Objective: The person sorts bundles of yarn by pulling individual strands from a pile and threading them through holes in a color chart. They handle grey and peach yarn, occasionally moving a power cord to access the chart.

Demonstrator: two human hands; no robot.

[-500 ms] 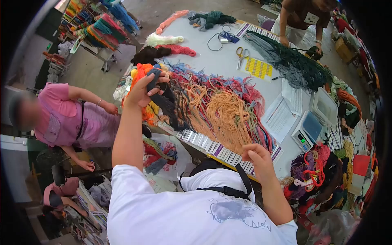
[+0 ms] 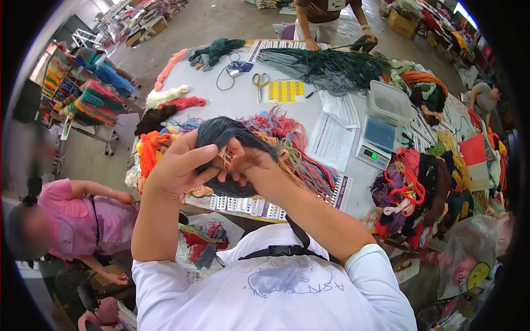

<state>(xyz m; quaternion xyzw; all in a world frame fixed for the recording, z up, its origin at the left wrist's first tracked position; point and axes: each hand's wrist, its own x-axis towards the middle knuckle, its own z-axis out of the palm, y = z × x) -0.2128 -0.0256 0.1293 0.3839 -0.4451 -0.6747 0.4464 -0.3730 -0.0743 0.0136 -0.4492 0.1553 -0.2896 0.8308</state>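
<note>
A dark grey skein of yarn [image 2: 223, 130] hangs in a loop between my hands, above the near edge of the table. My left hand [image 2: 185, 164] grips the skein from its left side, thumb and fingers curled. On the other side, my right hand [image 2: 255, 166] reaches into the loop, its bent fingers pinched at the strands near my left fingertips. What exactly lies between the right fingertips is partly hidden. Beneath the skein spreads a pile of peach, red and blue yarn [image 2: 279, 129], partly covered by my hands.
On the white table [image 2: 221, 102] lie gold-handled scissors [image 2: 260, 85], a yellow label sheet [image 2: 286, 91], papers [image 2: 331, 140] and a digital scale [image 2: 375, 144]. Dark green yarn [image 2: 331, 69] lies before a co-worker [image 2: 326, 16]. A person in pink [image 2: 83, 215] is at the left.
My right hand has moved from the lower right up to the skein, where it now meets my left. The dark skein, earlier trailing from my left hand, is now spread as a loop. The view has shifted.
</note>
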